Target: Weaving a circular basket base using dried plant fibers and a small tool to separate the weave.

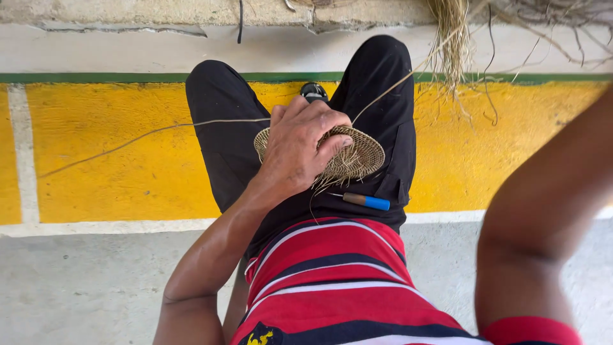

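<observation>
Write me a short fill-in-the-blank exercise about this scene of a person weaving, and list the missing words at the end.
1. The left hand presses down on a round woven ____-coloured disc resting on the lap.
2. A small tool with a ____ tip lies on the black trousers beside the disc.
3. The painted floor band under the legs is ____.
4. The striped shirt is mostly ____.

Missing words: straw; blue; yellow; red

Tan woven disc (357,153) — perhaps straw-coloured

Outdoor weaving spot: painted concrete floor (96,147), straw bundle (450,38)
</observation>
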